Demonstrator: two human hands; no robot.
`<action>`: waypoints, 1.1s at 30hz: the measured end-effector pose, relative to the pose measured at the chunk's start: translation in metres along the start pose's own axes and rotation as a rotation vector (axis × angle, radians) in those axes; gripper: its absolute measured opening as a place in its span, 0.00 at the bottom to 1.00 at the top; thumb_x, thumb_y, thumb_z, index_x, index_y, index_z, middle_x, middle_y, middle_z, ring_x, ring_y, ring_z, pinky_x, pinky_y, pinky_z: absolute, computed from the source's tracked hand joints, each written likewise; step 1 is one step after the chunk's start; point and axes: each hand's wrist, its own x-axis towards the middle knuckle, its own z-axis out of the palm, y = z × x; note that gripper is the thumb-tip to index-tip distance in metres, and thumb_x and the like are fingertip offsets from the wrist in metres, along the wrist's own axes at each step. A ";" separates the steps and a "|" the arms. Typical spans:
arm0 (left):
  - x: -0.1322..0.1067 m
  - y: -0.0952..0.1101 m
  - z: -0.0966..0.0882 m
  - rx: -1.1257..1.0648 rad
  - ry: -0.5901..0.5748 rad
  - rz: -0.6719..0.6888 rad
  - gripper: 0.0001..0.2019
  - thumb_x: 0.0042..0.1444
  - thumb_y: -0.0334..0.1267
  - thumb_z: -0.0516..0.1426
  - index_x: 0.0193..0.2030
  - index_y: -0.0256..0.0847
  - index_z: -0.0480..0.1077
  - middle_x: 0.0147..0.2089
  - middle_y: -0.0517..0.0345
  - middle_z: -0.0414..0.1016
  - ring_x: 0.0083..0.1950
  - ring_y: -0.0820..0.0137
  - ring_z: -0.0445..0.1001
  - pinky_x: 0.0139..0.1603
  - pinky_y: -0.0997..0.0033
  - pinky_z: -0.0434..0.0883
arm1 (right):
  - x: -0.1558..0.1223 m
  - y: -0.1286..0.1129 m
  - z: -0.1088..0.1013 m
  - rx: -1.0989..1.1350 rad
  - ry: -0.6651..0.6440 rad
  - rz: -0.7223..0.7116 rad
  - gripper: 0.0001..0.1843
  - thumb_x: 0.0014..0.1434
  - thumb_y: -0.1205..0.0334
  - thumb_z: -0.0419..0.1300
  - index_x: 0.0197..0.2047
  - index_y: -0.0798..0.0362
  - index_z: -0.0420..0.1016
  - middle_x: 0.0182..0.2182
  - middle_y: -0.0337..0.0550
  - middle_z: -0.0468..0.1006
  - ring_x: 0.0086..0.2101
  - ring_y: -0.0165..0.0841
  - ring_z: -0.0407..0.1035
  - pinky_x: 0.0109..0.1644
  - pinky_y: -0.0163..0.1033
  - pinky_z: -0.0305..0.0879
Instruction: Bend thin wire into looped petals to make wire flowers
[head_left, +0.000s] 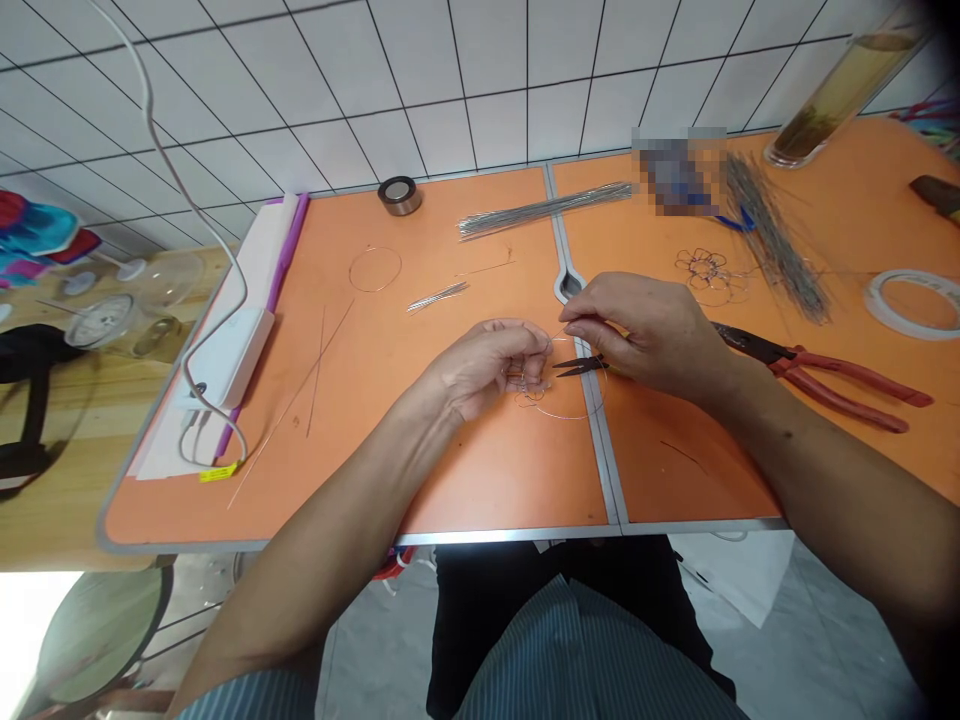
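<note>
Near the middle of the table, my left hand [499, 368] is closed on a thin wire ring [570, 416], whose loop reaches right under my other hand. Small twisted wire loops [529, 392] hang at its fingertips. My right hand [645, 325] is curled, thumb and forefinger pinched together close to the ring's upper edge. From beneath its palm the dark, slightly parted jaws of needle-nose pliers [577, 367] point left; the handles are hidden by the hand. Whether the right fingertips grip wire is too small to tell.
Red-handled pliers [840, 380] lie by my right forearm. Behind are wire bundles [544, 212], a tape roll [399, 195], a wire flower [705, 270] and a glass of tea [832, 105]. A white power strip [229, 360] with a cable lies left; a white tape ring [919, 303] right.
</note>
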 end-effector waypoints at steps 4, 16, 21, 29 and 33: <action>0.000 0.000 0.002 0.009 0.037 0.031 0.06 0.51 0.36 0.66 0.26 0.41 0.76 0.23 0.61 0.70 0.26 0.74 0.68 0.40 0.66 0.79 | 0.002 -0.006 -0.003 0.186 -0.003 0.144 0.09 0.72 0.55 0.65 0.51 0.45 0.84 0.42 0.43 0.88 0.40 0.41 0.81 0.46 0.46 0.75; -0.003 0.004 0.010 0.110 0.191 0.207 0.05 0.52 0.35 0.66 0.27 0.40 0.77 0.25 0.58 0.75 0.28 0.73 0.72 0.34 0.73 0.69 | 0.008 -0.012 0.005 0.507 0.024 0.432 0.12 0.69 0.52 0.70 0.36 0.48 0.79 0.28 0.38 0.79 0.28 0.33 0.71 0.31 0.40 0.67; -0.003 0.004 0.008 0.097 0.160 0.157 0.02 0.48 0.34 0.65 0.27 0.39 0.78 0.25 0.59 0.75 0.28 0.73 0.72 0.36 0.72 0.72 | 0.011 -0.018 0.006 0.413 0.054 0.428 0.09 0.66 0.58 0.68 0.33 0.48 0.78 0.26 0.37 0.76 0.28 0.34 0.69 0.30 0.40 0.63; -0.003 0.003 0.008 0.130 0.158 0.159 0.03 0.48 0.35 0.64 0.25 0.40 0.78 0.24 0.58 0.76 0.28 0.72 0.72 0.35 0.71 0.71 | 0.012 -0.025 0.005 0.220 0.092 0.362 0.07 0.65 0.62 0.66 0.33 0.47 0.78 0.28 0.39 0.80 0.30 0.36 0.72 0.34 0.43 0.66; -0.003 0.002 0.011 0.157 0.203 0.162 0.04 0.48 0.35 0.64 0.24 0.40 0.77 0.24 0.57 0.76 0.28 0.73 0.71 0.34 0.72 0.68 | 0.011 -0.033 0.007 0.106 0.083 0.222 0.09 0.68 0.64 0.61 0.34 0.46 0.77 0.34 0.43 0.83 0.35 0.40 0.75 0.41 0.47 0.69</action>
